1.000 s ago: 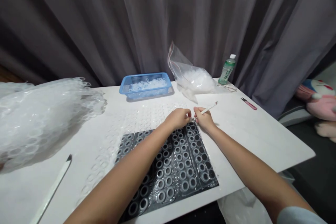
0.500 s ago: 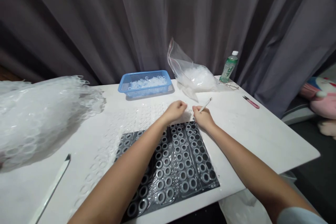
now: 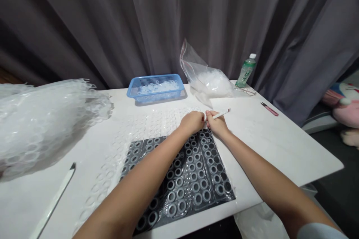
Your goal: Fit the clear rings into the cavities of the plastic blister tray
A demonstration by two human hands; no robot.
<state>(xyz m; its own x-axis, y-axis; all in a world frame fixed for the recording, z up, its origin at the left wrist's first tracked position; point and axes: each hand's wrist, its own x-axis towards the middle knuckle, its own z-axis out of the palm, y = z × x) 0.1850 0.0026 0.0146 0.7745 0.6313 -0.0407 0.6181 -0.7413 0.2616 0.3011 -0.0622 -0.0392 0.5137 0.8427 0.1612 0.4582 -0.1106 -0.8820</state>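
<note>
A clear plastic sheet of small rings (image 3: 157, 123) lies across the white table (image 3: 280, 145), its near part over a black mat (image 3: 193, 183). My left hand (image 3: 193, 122) is closed in a pinch at the far edge of the black mat, fingertips on the sheet. My right hand (image 3: 216, 124) sits close beside it, closed on a thin white stick tool (image 3: 221, 114) that points up and to the right. The two hands nearly touch.
A blue basket (image 3: 155, 88) with clear rings stands at the back, a clear bag of rings (image 3: 207, 78) right of it, then a green bottle (image 3: 246, 71). A pink cutter (image 3: 268, 109) lies far right. Crumpled ring sheets (image 3: 47, 119) pile at left; another white stick (image 3: 54, 201) lies near.
My two hands have drawn closer together at the mat's far edge, and the stick tool has tilted flatter. The view has shifted slightly.
</note>
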